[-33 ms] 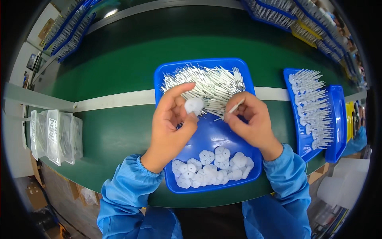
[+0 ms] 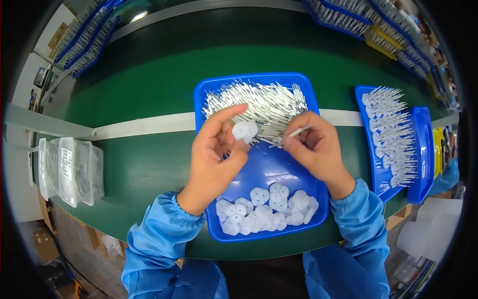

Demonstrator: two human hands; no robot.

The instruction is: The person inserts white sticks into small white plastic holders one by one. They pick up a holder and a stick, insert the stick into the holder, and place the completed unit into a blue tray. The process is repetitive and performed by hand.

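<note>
Left edge of green worktop (image 2: 144,167): clear plastic boxes (image 2: 74,172), set side by side. Mid-worktop, toward the near edge: blue tray (image 2: 264,174). Over its left side, left hand (image 2: 214,159), thumb and fingers grasping a white lobed disc (image 2: 244,130), index finger extended. In the tray, loose slim rods (image 2: 259,104) heaped at the far edge; more lobed discs (image 2: 264,219) piled along the near edge. Over its right side, right hand (image 2: 318,149), fingertips pinching one white rod (image 2: 300,130), tilted, apart from the held disc. Worktop's right edge: second blue tray (image 2: 382,185) bearing rows of rods with white discs; narrower blue tray (image 2: 423,149) just beside.
</note>
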